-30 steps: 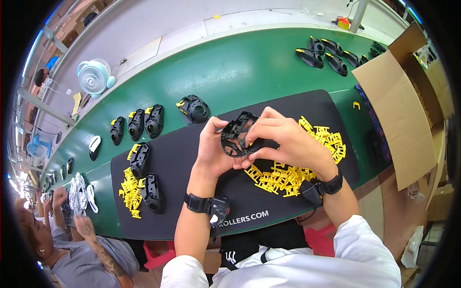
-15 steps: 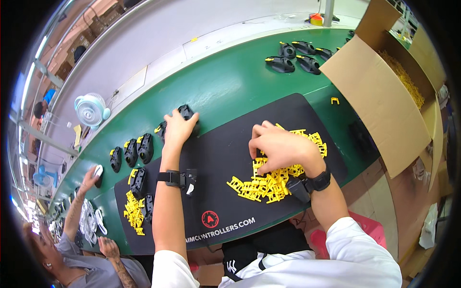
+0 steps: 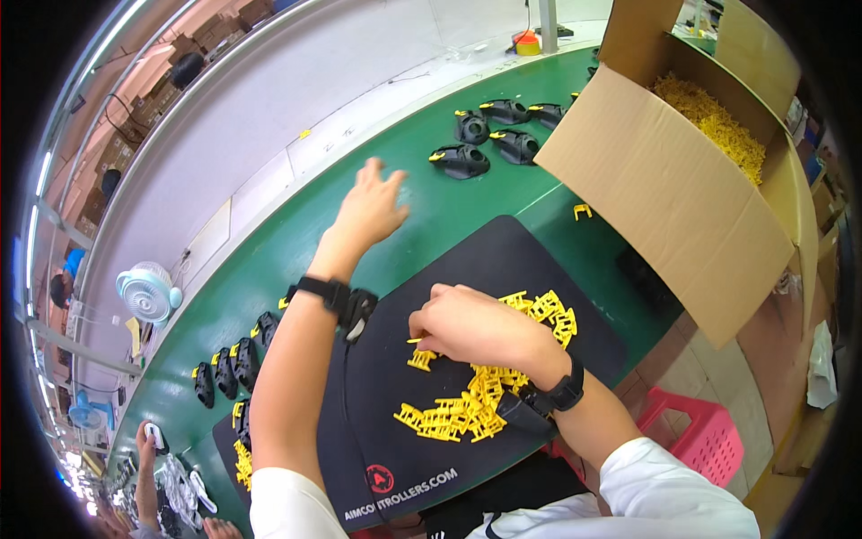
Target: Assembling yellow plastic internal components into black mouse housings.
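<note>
My left hand [image 3: 373, 205] is raised over the green table with its fingers spread and nothing in them. Nearest to it is a black plastic shell [image 3: 461, 162] with a yellow clip on its end, one of several grouped at the far side. Closed in a pinch, my right hand [image 3: 471, 325] is above the black mat [image 3: 395, 350]. A yellow bit, seemingly a plastic clip [image 3: 414, 340], shows at its fingertips. Under and beside this hand lies a loose pile of yellow plastic clips [image 3: 449, 419]. The back of the hand hides part of the pile.
An open cardboard box [image 3: 664, 198] filled with yellow clips stands on the right. One stray yellow clip [image 3: 582, 211] lies near it. Black shells [image 3: 243, 362] line up at left, beyond my forearm. A small fan [image 3: 148, 292], a pink stool [image 3: 696, 440] and a co-worker's hand [image 3: 146, 438] are around.
My left hand has let go of the black shell and moved away to the right, fingers opening. My right hand has risen from the pile toward the left, now pinched. The view has swung right.
</note>
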`<state>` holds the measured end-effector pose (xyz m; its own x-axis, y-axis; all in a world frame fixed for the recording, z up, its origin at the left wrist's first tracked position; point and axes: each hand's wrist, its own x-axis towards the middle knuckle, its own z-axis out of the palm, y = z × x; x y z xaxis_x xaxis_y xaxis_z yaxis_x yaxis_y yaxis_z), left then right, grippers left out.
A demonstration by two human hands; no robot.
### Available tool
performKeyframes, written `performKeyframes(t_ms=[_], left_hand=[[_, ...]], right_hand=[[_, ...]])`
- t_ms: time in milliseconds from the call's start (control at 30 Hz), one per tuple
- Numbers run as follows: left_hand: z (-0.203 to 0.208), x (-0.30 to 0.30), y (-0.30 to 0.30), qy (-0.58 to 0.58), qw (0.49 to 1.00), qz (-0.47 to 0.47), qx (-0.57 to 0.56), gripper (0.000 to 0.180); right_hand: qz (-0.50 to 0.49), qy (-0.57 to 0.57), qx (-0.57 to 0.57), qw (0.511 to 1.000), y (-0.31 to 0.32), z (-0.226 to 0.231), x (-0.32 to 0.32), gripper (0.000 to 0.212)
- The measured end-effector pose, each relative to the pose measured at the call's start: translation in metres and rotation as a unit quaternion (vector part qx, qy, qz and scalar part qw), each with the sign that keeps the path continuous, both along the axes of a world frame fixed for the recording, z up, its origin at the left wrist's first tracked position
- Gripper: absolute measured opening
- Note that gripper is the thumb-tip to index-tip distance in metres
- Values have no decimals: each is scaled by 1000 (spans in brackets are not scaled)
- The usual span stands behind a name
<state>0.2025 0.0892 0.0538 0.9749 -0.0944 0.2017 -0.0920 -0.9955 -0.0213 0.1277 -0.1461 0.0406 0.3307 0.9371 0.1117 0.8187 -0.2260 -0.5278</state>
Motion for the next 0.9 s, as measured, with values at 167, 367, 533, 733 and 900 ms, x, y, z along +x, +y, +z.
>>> performKeyframes(t_ms=[167, 367, 533, 733, 900], left_hand=[[-21, 75, -30, -26, 990, -134, -28, 56], [-29, 75, -56, 19, 996, -62, -61, 50], [-34, 25, -35, -51, 997, 29, -46, 46], [-25, -47, 3, -9, 968, 171, -184, 77], [-26, -130, 9, -65, 636, 156, -753, 53]], right_hand=[[-36, 60, 85, 994, -2, 10, 9, 15], [-101, 57, 339, 933, 3, 4, 16, 10], [-201, 149, 322, 913, -2, 22, 14, 13], [-165, 335, 431, 821, 7, 11, 16, 18], [-90, 403, 397, 820, 7, 7, 14, 22]])
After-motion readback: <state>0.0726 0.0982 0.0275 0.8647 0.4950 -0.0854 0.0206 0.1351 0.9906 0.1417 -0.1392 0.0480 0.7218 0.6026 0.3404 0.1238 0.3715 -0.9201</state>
